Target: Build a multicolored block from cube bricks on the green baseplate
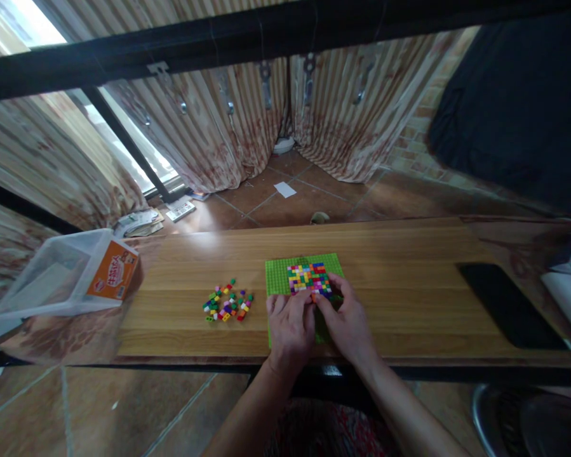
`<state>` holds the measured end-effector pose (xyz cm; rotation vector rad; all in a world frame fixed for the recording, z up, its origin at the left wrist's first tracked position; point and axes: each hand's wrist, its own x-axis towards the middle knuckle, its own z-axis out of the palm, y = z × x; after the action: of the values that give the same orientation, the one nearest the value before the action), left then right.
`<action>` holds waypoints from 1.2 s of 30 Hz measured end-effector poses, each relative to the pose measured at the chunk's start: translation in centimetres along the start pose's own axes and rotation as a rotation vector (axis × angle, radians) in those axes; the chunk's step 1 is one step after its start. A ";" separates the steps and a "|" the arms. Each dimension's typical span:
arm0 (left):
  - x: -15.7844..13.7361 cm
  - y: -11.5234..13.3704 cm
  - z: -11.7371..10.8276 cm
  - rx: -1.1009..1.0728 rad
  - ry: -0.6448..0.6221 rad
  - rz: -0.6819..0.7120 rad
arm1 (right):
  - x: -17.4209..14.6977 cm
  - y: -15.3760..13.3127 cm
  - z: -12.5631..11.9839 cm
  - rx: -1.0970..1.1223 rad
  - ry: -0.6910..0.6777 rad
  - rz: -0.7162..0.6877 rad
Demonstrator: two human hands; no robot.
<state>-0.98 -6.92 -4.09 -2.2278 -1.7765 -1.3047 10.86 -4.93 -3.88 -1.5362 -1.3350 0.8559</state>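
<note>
A green studded baseplate (276, 271) lies on the wooden board, partly covered by my hands. A patch of small multicoloured building bricks (309, 276) sits on its middle. My left hand (291, 324) rests over the plate's lower left, fingers curled together, fingertips at the patch's lower edge; what they hold is hidden. My right hand (350, 320) is at the lower right, its thumb against a small orange-red brick (314, 297) beside the left fingertips and its index finger bent round the patch's right edge. A loose pile of building bricks (228, 304) lies left of the plate.
The wooden board (399, 266) spans the low table. A clear plastic bin (51, 273) with an orange label stands at the left end; a black flat object (511, 304) lies at the right. Curtains (209, 127) hang behind, with papers (140, 222) near them.
</note>
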 end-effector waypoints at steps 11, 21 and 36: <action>0.0 -0.1 0.2 -0.018 -0.001 -0.015 | 0.5 0.2 -0.3 0.058 -0.066 -0.002; 0.3 -0.1 0.2 -0.033 -0.014 -0.014 | 0.8 -0.2 -0.4 0.011 -0.058 0.022; 0.1 -0.2 0.2 -0.021 -0.028 -0.029 | 0.6 -0.3 -0.3 -0.064 -0.067 0.030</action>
<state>-1.05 -6.65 -4.27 -2.2509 -1.8194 -1.3102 11.16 -4.40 -3.46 -1.5930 -1.4020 0.8980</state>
